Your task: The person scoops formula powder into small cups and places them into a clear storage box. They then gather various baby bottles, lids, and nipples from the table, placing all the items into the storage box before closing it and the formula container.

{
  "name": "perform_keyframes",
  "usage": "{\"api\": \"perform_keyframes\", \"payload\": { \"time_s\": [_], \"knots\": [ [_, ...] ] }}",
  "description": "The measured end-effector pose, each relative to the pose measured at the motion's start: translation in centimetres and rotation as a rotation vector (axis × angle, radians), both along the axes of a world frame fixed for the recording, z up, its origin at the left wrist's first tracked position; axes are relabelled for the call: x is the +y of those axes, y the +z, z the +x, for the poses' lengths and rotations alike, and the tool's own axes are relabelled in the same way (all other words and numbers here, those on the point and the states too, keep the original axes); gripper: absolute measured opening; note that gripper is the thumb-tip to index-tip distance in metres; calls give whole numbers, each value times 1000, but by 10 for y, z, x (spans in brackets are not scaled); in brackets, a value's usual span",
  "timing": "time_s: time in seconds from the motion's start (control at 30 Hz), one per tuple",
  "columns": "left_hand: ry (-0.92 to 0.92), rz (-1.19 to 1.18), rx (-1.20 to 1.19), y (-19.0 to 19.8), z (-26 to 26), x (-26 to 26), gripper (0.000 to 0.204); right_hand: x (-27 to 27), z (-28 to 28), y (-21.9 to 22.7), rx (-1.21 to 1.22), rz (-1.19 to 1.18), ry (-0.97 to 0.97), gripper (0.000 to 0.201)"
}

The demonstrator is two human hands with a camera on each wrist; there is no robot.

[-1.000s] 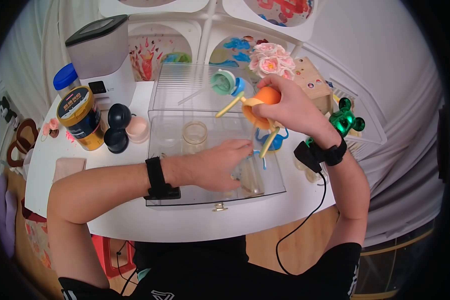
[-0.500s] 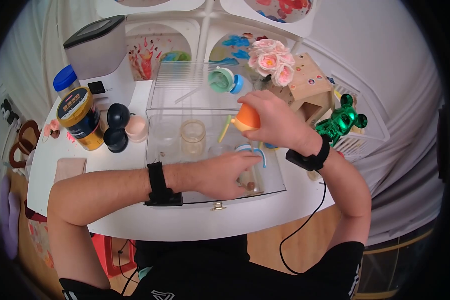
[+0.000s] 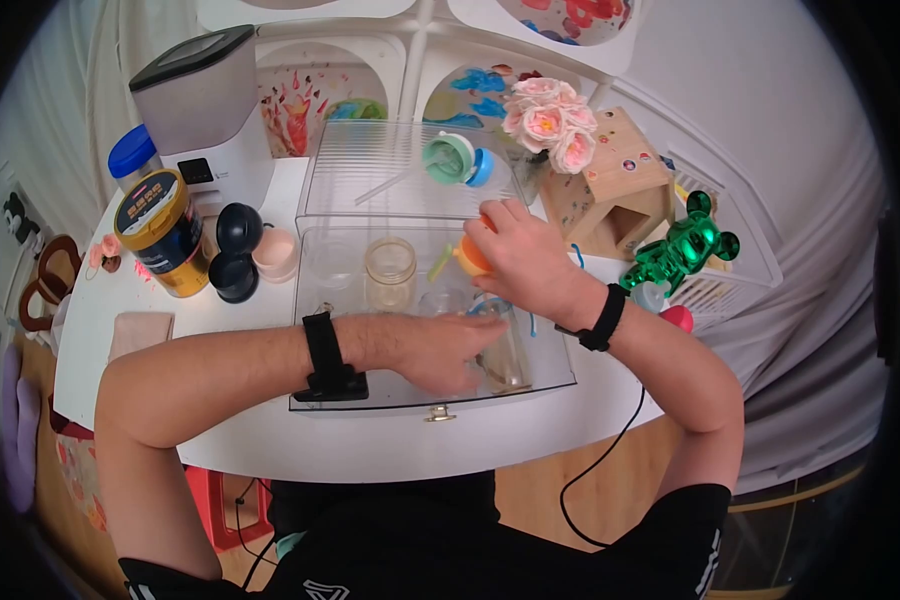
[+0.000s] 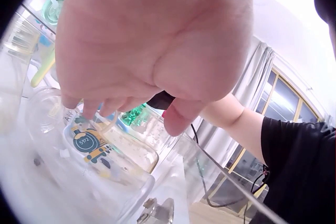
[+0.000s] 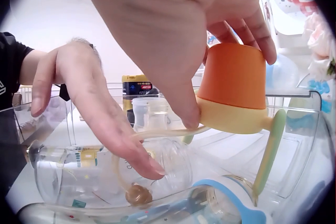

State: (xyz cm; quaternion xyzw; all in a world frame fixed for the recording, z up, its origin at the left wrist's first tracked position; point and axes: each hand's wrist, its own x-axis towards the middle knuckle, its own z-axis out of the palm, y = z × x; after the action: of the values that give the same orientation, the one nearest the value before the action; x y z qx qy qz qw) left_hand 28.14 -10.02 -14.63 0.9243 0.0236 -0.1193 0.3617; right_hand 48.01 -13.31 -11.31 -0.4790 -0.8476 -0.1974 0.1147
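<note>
My right hand (image 3: 530, 262) (image 5: 178, 40) grips an orange cap (image 3: 473, 256) (image 5: 234, 77) with a pale yellow collar and green handles. A thin tube runs from under the cap to a brown weight (image 5: 138, 194) among the bottles in the right wrist view. My left hand (image 3: 438, 352) (image 4: 157, 35) reaches over the clear box's front part, its fingers extended near the tube; whether they touch a bottle, I cannot tell. Below its palm lies a clear bottle with a train print (image 4: 89, 142). Beside it is a blue-and-white handle ring (image 5: 231, 195).
The clear box's ribbed rear part (image 3: 370, 150) bears a green cap (image 3: 447, 158) and a blue one. A glass jar (image 3: 390, 270) stands inside the box. Black cups and a yellow-lidded tub are at left; a wooden house (image 3: 615, 185) and green bear figure (image 3: 682, 250) at right.
My right hand has carried the orange cap left and down, over the box and close to my left hand. My left hand has shifted only slightly.
</note>
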Motion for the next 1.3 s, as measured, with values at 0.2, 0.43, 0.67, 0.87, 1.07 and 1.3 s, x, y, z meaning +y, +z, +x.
{"api": "perform_keyframes", "payload": {
  "time_s": [0.2, 0.43, 0.67, 0.87, 1.07, 1.3],
  "knots": [
    [44, 28, 151, 15, -4, -11, 96, 4, -6, -5, 28, -147, -80, 64],
    [60, 98, 77, 0, -6, -10, 92, 14, -2, -4, 18, -270, -143, 56],
    [112, 17, -9, 1, -17, -8, 66, 17, -8, 4, 41, -315, -191, 51],
    [198, 220, 33, 22, -35, 5, 48, 21, -10, 20, -16, -396, -194, 55],
    [204, 110, 155, 28, -46, 17, 66, 30, -7, 29, 59, -496, -229, 58],
    [88, 129, 248, 31, -43, 12, 82, 28, -13, 35, 12, -568, -237, 55]
  ]
}}
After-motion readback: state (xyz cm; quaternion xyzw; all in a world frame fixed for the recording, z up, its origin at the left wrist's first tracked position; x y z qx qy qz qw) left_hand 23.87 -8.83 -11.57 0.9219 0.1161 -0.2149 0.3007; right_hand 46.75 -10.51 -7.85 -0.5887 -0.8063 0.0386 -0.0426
